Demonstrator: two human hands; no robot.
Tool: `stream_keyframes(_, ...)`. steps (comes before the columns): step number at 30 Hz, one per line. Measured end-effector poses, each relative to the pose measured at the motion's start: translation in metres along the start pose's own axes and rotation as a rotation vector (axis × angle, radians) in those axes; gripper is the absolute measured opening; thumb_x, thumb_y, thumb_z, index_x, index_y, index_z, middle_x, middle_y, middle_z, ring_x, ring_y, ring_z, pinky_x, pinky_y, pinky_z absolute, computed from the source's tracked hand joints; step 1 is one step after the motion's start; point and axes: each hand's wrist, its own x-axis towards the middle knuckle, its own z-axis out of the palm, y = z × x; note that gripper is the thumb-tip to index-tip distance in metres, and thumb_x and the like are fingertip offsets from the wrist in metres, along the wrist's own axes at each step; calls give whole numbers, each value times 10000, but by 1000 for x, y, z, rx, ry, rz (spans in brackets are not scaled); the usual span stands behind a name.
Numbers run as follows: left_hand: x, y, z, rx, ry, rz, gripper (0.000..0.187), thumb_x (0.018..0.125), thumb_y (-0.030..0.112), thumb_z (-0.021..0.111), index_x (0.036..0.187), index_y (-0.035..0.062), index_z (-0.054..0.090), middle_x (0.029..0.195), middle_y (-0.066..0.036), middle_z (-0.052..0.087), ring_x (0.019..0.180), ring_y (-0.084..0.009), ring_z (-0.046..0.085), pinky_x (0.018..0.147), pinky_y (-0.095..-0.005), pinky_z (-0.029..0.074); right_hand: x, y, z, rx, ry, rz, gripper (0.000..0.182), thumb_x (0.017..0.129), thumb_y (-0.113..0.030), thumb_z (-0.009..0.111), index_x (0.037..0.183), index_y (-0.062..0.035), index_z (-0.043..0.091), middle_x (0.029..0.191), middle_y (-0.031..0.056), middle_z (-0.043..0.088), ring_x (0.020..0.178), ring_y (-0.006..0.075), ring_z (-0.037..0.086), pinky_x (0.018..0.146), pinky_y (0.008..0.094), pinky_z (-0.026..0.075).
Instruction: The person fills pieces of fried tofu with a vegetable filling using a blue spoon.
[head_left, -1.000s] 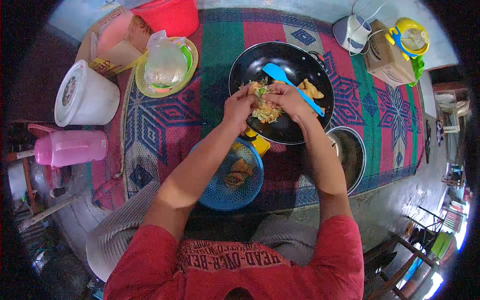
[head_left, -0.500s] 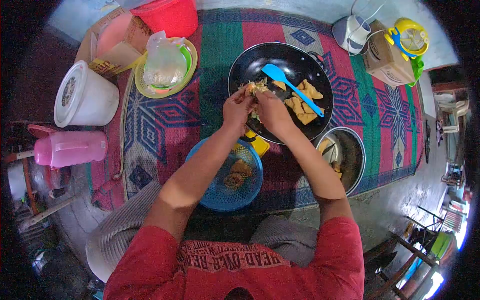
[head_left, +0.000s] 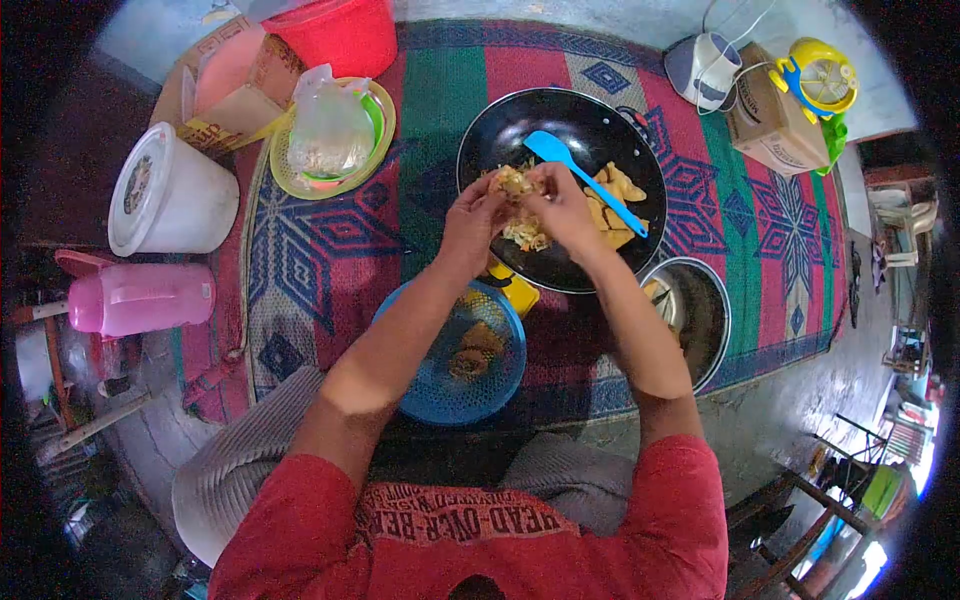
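Observation:
Over the left part of a black wok (head_left: pixel 510 115), my left hand (head_left: pixel 475 218) and my right hand (head_left: pixel 565 212) hold one piece of filled food (head_left: pixel 517 181) between their fingertips. Shredded filling (head_left: pixel 525 234) lies in the wok just below them. A blue spatula (head_left: pixel 600 190) rests across brown tofu-like pieces (head_left: pixel 622 184) on the wok's right side. Nearer my body, a blue perforated basket (head_left: pixel 415 385) holds a few brown pieces (head_left: pixel 478 350). A metal bowl (head_left: pixel 712 325) with some pieces in it sits right of my right forearm.
On the patterned mat (head_left: pixel 440 130) at the left stand a white bucket (head_left: pixel 190 200), a pink thermos (head_left: pixel 150 297) and a yellow basket (head_left: pixel 290 180) with a plastic bag (head_left: pixel 325 140). A red tub (head_left: pixel 345 35) is behind. A carton (head_left: pixel 775 120) and white appliance (head_left: pixel 703 70) stand back right.
The food between my fingers has been raised slightly and shows more openly. My hands have moved a little apart, and more of the filling below is visible.

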Motion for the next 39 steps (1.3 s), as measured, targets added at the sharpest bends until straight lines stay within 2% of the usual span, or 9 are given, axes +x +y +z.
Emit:
stream_keyframes(2, 1, 5, 2, -117, -39, 2, 333, 794, 36, 514, 1124, 49, 468, 998, -67, 538, 872, -146, 543, 763, -269, 465, 4, -11, -15, 828, -197, 744, 254, 774, -84, 533, 1022, -51, 497, 973, 51, 510, 873, 133, 481, 752, 269, 385)
stream_keyframes(3, 0, 6, 5, -118, -41, 4, 333, 794, 36, 514, 1124, 49, 468, 998, -67, 538, 872, -146, 543, 763, -269, 465, 3, -2, -12, 931, -200, 789, 226, 744, -115, 585, 940, -25, 518, 855, 17, 526, 800, 105, 503, 677, 239, 420)
stream_keyframes(7, -2, 5, 9, -70, -78, 12, 348, 785, 33, 527, 1129, 55, 476, 1020, -64, 534, 888, -143, 538, 766, -267, 461, -5, 24, 2, 913, -232, 713, 181, 719, -139, 631, 819, -35, 521, 747, -9, 512, 705, 91, 497, 612, 249, 412)
stream_keyframes(16, -1, -5, 10, 36, -46, 63, 352, 780, 20, 530, 1126, 56, 478, 1008, -60, 545, 861, -138, 551, 740, -259, 473, -7, 36, 15, 76, -59, 386, 273, 683, -158, 645, 656, -29, 405, 605, 12, 412, 568, 117, 394, 513, 270, 353)
stream_keyframes(19, -1, 0, 9, 16, -40, 53, 354, 782, 33, 533, 1129, 60, 471, 1009, -62, 544, 862, -145, 549, 746, -268, 472, -5, 28, 9, 440, -119, 442, 195, 716, -163, 613, 692, -35, 468, 594, -5, 425, 564, 106, 420, 502, 264, 359)
stream_keyframes(21, -1, 2, 10, -7, -31, 48, 346, 783, 31, 528, 1124, 58, 476, 1010, -63, 543, 864, -148, 548, 753, -271, 470, 3, -11, -16, 1105, -149, 820, 154, 734, -182, 605, 750, -49, 528, 604, -19, 445, 565, 81, 427, 490, 238, 355)
stream_keyframes(30, -8, 0, 18, 91, -88, 143, 323, 788, 26, 515, 1110, 49, 492, 987, -32, 544, 829, -107, 538, 697, -235, 466, -4, 22, 11, 402, -62, 524, 195, 739, -204, 616, 825, -42, 550, 674, -8, 495, 639, 87, 476, 554, 241, 391)
stream_keyframes(34, -6, 14, 19, 10, -14, 94, 322, 787, 1, 502, 1105, 48, 485, 1012, -57, 543, 864, -133, 547, 712, -249, 475, -3, 2, -2, 932, -134, 591, 240, 712, -144, 639, 888, -34, 520, 805, 21, 523, 760, 114, 501, 657, 260, 418)
stream_keyframes(39, -1, 18, 20, -117, 9, 67, 303, 779, -19, 495, 1077, 38, 493, 1013, -77, 544, 871, -153, 552, 731, -272, 481, -8, 3, -4, 248, -3, 34, 387, 618, -37, 680, 965, -42, 510, 970, 99, 492, 887, 234, 507, 761, 318, 418)
